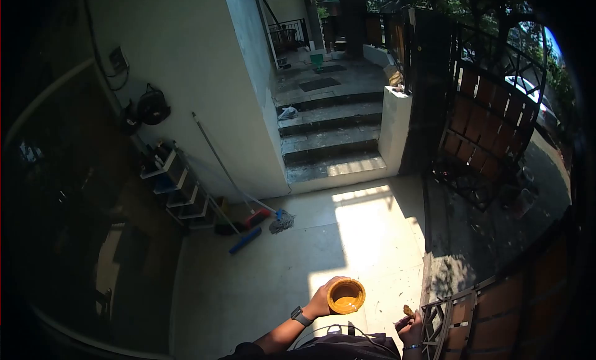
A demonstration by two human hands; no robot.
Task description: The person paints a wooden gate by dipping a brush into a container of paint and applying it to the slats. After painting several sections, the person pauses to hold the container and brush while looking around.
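My left hand (319,301), with a dark watch on the wrist, is closed on the side of a round orange-yellow pot (346,288). The pot's wide mouth faces up toward me, showing its inside wall and a paler bottom. Lower right, my right hand (408,331) wears a band at the wrist and has its fingers curled. From its fingertips sticks up a small crumpled brown piece, like a dry leaf (408,311). This hand is right beside the gate's metal frame.
A wood-panelled gate (509,313) stands close on my right. Small bits of debris dot the pale tiled floor (279,279). Leftward are a mop (282,221), a blue broom (245,241), a red dustpan (257,218) and a shelf rack (183,186). Ahead, steps (332,136) lead up.
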